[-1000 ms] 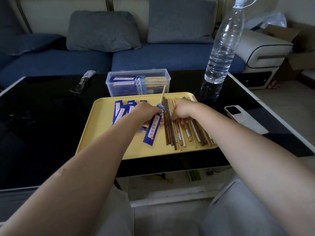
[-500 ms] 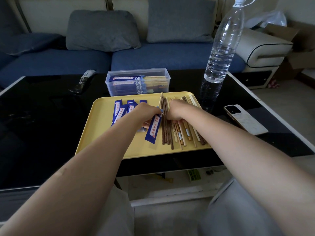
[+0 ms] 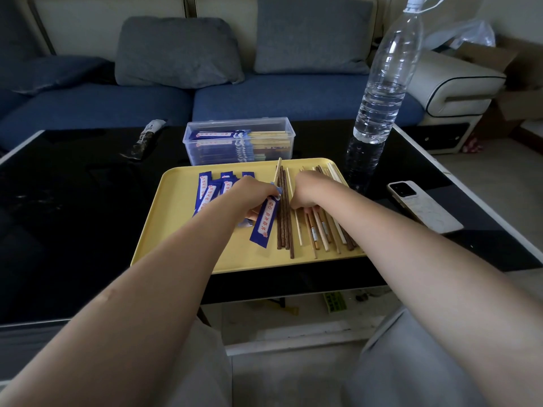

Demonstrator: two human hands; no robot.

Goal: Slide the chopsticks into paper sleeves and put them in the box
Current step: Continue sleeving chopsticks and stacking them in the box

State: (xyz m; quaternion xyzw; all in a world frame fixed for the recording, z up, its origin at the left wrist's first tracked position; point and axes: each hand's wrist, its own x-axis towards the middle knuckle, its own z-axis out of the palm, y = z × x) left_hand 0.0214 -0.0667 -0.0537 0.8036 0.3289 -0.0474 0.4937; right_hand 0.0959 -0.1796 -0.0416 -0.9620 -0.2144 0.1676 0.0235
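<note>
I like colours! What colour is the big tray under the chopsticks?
Yellow. The tray shows plainly in the head view, on the black table.

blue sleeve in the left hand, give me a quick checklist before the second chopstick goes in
1. Left hand grips the blue sleeve: ok.
2. One light chopstick already sticks out of the sleeve top: ok.
3. Right hand has picked a matching chopstick from the loose chopsticks: cannot tell, fingers hidden.
4. Sleeve mouth open enough: cannot tell.
5. Clear plastic box lidless, within reach behind the yellow tray: ok.
</note>
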